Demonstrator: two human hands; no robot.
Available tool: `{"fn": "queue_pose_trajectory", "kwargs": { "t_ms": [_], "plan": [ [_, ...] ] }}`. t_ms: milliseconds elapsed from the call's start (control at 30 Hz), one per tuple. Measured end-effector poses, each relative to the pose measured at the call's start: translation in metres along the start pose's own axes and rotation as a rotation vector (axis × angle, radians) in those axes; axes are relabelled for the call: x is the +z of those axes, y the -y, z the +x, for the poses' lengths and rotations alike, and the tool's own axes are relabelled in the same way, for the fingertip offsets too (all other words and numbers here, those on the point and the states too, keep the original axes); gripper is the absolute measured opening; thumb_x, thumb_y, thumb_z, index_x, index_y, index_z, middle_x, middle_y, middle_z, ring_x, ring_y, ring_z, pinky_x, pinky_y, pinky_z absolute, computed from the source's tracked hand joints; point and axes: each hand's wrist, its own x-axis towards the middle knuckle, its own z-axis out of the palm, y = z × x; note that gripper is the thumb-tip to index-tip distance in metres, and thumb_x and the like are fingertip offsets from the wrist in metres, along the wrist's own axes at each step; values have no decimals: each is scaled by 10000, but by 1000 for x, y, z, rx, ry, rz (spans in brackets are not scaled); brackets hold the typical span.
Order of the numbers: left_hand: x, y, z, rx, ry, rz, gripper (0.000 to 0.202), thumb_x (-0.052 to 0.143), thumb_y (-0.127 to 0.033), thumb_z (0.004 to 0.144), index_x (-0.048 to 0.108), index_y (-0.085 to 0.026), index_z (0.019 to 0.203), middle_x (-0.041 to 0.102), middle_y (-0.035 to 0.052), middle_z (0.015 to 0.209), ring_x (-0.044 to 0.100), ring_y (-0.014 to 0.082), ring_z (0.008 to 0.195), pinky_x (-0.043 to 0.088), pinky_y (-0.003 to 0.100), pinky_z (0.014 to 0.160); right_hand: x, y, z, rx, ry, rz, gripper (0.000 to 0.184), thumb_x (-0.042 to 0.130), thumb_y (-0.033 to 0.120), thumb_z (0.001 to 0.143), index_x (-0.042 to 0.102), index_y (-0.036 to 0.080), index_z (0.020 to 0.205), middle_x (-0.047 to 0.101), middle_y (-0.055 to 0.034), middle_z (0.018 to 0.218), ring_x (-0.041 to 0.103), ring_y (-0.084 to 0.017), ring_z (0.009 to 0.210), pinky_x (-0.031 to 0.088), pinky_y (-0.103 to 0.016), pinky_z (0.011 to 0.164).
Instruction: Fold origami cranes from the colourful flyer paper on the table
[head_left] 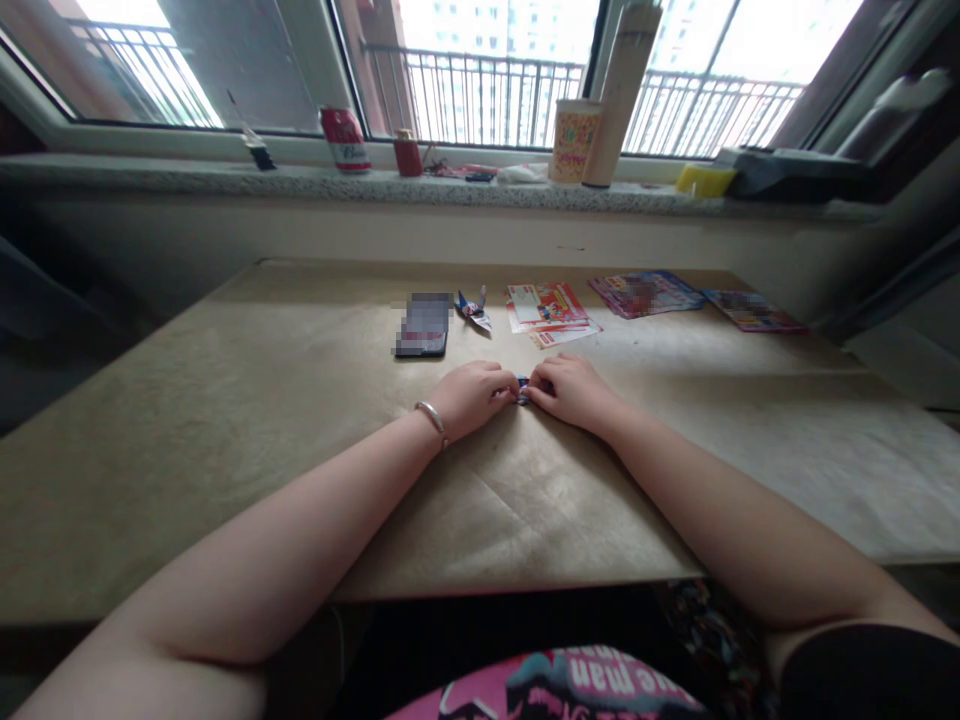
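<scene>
Between my two hands, on the table (487, 520), lies a small folded piece of printed paper (523, 391) in blue, white and red. My left hand (478, 393), with a silver bracelet at its wrist, pinches its left side. From the other side, my right hand (571, 390) grips the paper's right edge with thumb and curled fingers. Much of the paper is hidden by the fingertips. Just beyond the hands sits a folded paper crane (474, 311) in similar colours. Left of the crane lies a phone (424, 325) with a blurred screen.
Printed leaflets (551, 306) lie past my right hand, with magazines (645, 293) and another booklet (754, 310) farther right. On the windowsill (292, 180) stand a red can (344, 139), a small red bottle (407, 154), a patterned cup (574, 141), a tall cylinder (621, 95) and a yellow sponge-like block (705, 181).
</scene>
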Motion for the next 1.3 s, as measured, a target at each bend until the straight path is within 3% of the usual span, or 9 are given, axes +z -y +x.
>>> {"fn": "queue_pose_trajectory", "kwargs": {
  "t_ms": [300,700,1067,1200,1300],
  "plan": [
    [-2,3,-4,130,0,78,178,532,-211,920,710,-213,909,664,36,865,604,152,798,440,249,714,0,-4,-2,-10,12,6,198,578,365,875,689,204,845,675,-56,864,533,-209,844,345,-327,757],
    [-4,-1,-4,191,29,167,192,482,-179,928,672,-187,898,647,52,871,604,156,793,451,258,704,0,2,3,25,68,-88,241,556,368,888,692,181,820,694,-88,872,549,-239,876,319,-380,842],
    [-2,2,-4,113,16,102,179,535,-200,906,713,-208,913,669,40,882,617,156,795,452,256,699,-2,-1,-5,1,-17,17,212,587,399,878,685,213,856,669,-64,965,558,-230,955,319,-369,872],
    [-1,3,-4,30,-24,-1,150,583,-217,870,724,-218,923,678,31,898,622,150,795,463,251,709,2,-3,-3,64,-1,94,167,623,365,859,705,220,846,660,-60,964,556,-225,953,336,-353,830],
    [1,2,-3,-34,-37,-19,134,590,-245,864,709,-185,871,665,39,884,609,141,755,468,250,695,4,-4,-3,35,3,79,179,614,360,871,701,207,837,654,-66,942,536,-227,945,341,-357,836]
  ]
}}
